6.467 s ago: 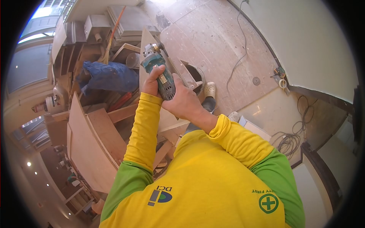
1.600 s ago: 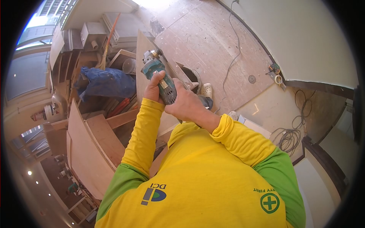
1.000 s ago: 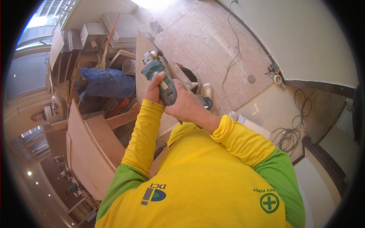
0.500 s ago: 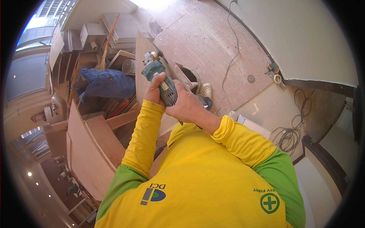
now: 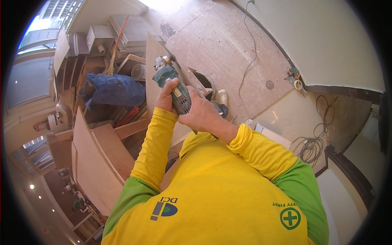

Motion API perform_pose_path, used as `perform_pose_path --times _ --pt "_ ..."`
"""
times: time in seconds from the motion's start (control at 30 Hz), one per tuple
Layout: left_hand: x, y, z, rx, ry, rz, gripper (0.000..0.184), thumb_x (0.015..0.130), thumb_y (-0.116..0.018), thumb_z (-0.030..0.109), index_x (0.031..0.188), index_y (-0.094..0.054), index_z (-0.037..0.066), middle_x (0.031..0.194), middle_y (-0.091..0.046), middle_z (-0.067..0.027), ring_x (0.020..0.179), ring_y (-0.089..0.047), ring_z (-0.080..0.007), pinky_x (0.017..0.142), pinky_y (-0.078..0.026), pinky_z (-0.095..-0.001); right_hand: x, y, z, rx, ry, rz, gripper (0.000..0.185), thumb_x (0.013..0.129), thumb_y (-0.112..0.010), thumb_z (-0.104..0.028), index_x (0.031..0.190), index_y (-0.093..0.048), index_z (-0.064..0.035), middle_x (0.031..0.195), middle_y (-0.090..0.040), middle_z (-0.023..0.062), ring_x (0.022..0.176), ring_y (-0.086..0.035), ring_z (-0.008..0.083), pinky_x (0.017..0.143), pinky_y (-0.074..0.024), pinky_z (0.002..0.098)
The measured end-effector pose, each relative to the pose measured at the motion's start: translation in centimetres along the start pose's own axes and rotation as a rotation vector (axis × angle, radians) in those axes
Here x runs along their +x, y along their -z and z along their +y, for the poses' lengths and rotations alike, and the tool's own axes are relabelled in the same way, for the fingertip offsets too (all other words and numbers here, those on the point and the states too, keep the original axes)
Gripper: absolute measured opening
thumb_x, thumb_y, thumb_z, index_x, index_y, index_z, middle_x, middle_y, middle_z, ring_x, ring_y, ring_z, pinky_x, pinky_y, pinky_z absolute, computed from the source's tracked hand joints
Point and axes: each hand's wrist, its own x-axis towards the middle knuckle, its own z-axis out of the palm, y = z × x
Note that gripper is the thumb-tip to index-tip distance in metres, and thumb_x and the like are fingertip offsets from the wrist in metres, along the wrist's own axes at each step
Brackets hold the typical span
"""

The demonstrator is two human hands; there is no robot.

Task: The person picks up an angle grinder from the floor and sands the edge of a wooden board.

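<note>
A teal and grey angle grinder points up and away from my body, its metal head and disc at the far end. My left hand wraps its left side, with the thumb on top of the casing. Around the rear of the body, my right hand is closed from the right. The disc lies close to the edge of a light wooden board; whether they touch is unclear. The fingers under the tool are hidden.
A blue sheet, a white basket and a broom are at the left. Wooden panels stand nearer. A cable crosses the floor, with coiled cable at the right. A shoe shows beyond my right hand.
Since the earliest frame, the view has shifted slightly, and the surroundings sit a little further left. Over the last second the grinder has moved very slightly down; both hands keep their grip.
</note>
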Motion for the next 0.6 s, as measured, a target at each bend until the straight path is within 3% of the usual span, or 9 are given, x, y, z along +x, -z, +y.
perform_pose_path --times 0.6 --pt "-0.45 -0.35 -0.38 0.007 -0.013 0.015 0.030 0.092 -0.074 0.020 0.114 -0.057 0.010 0.094 -0.068 -0.0069 0.081 -0.071 -0.0234 0.078 -0.063 -0.0408 -0.45 0.03 0.23 -0.004 -0.003 -0.003 0.095 0.074 -0.072 -0.027 0.153 -0.029 0.0029 0.121 -0.065 0.0335 0.116 -0.064 0.0481 0.103 -0.0495 0.0480"
